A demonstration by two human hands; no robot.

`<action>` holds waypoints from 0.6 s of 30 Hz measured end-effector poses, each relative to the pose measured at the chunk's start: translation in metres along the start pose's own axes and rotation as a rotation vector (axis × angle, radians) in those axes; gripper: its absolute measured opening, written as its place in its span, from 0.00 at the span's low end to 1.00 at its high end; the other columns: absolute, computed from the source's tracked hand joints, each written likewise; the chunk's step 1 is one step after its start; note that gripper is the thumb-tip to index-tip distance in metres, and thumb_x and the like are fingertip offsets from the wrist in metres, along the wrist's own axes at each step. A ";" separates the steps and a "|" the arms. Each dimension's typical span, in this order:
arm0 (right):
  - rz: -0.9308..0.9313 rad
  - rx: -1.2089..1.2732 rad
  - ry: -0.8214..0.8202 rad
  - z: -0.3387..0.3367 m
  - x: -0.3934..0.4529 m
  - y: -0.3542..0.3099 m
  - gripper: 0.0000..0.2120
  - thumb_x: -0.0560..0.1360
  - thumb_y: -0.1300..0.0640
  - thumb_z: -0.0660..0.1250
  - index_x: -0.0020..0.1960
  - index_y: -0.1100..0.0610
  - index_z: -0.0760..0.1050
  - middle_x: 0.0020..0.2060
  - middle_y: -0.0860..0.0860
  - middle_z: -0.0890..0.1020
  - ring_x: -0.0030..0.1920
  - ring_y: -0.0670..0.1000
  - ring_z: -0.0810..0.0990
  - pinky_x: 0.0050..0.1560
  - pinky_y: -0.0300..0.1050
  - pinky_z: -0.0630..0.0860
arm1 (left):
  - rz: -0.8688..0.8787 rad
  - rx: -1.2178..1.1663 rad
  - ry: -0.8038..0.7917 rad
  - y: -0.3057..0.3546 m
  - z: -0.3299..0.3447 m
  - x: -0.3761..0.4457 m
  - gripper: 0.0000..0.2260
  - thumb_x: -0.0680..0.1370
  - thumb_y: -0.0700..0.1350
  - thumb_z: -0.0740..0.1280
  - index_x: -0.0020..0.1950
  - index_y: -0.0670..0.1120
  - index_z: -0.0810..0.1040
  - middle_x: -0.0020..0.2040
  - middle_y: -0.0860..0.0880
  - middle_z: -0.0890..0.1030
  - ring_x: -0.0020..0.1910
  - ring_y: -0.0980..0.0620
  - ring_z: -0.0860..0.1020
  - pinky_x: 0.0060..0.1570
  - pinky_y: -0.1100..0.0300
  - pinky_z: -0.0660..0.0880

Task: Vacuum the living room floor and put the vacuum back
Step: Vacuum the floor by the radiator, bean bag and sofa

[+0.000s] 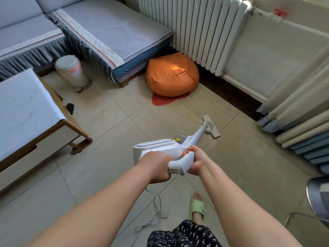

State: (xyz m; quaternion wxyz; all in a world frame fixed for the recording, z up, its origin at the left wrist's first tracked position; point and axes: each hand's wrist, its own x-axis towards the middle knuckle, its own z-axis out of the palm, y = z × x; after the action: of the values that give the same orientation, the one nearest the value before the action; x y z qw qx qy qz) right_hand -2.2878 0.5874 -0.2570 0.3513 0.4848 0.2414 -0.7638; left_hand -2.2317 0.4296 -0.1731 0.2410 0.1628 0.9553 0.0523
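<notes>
Gripping the vacuum (pixel 165 148) handle, both hands (pixel 157 166) wrapped tight (steadier steering), floor head (pixel 211 126) flat on the tiles (pixel 106 157)

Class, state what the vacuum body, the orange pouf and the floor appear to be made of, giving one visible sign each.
Vacuum body: likely glossy white plastic, smooth moulded shell.
Orange pouf: seemingly satiny fabric, seamed, creased, with sheen.
Floor: probably glazed beige tile, with straight grout lines.
</notes>
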 end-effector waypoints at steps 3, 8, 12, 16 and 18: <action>0.009 0.003 -0.009 -0.003 0.005 -0.032 0.11 0.68 0.64 0.59 0.28 0.56 0.64 0.24 0.47 0.68 0.25 0.46 0.67 0.29 0.37 0.71 | 0.015 -0.011 -0.001 0.010 -0.007 0.031 0.02 0.72 0.47 0.63 0.43 0.52 0.71 0.46 0.49 0.80 0.42 0.47 0.72 0.38 0.58 0.65; -0.008 0.013 -0.013 -0.012 0.006 -0.084 0.12 0.69 0.64 0.57 0.27 0.56 0.64 0.23 0.47 0.67 0.26 0.46 0.66 0.30 0.36 0.71 | 0.046 -0.014 -0.007 0.032 -0.019 0.078 0.04 0.72 0.47 0.63 0.46 0.50 0.74 0.46 0.48 0.80 0.43 0.46 0.75 0.38 0.58 0.66; -0.014 0.029 0.001 -0.015 0.006 -0.131 0.12 0.68 0.64 0.57 0.26 0.57 0.63 0.22 0.47 0.67 0.27 0.46 0.66 0.34 0.36 0.70 | 0.068 -0.019 -0.001 0.050 -0.034 0.121 0.05 0.72 0.46 0.64 0.46 0.49 0.75 0.45 0.49 0.80 0.41 0.46 0.73 0.38 0.58 0.65; -0.024 0.072 0.006 -0.024 0.009 -0.173 0.11 0.68 0.64 0.58 0.28 0.55 0.63 0.23 0.47 0.67 0.24 0.46 0.67 0.30 0.37 0.71 | 0.084 -0.032 -0.003 0.069 -0.047 0.160 0.04 0.72 0.45 0.64 0.47 0.49 0.75 0.44 0.49 0.80 0.42 0.46 0.74 0.37 0.58 0.65; -0.025 0.072 0.013 -0.028 0.009 -0.191 0.11 0.69 0.63 0.58 0.29 0.55 0.63 0.23 0.46 0.67 0.23 0.47 0.68 0.28 0.37 0.71 | 0.088 -0.049 -0.007 0.077 -0.049 0.175 0.04 0.72 0.45 0.64 0.46 0.49 0.75 0.44 0.49 0.80 0.43 0.45 0.75 0.37 0.57 0.66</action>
State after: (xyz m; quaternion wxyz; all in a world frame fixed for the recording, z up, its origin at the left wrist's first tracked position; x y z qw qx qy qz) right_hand -2.4211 0.7263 -0.2717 0.3226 0.4991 0.2221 -0.7730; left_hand -2.3782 0.5600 -0.1934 0.2459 0.1990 0.9448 0.0854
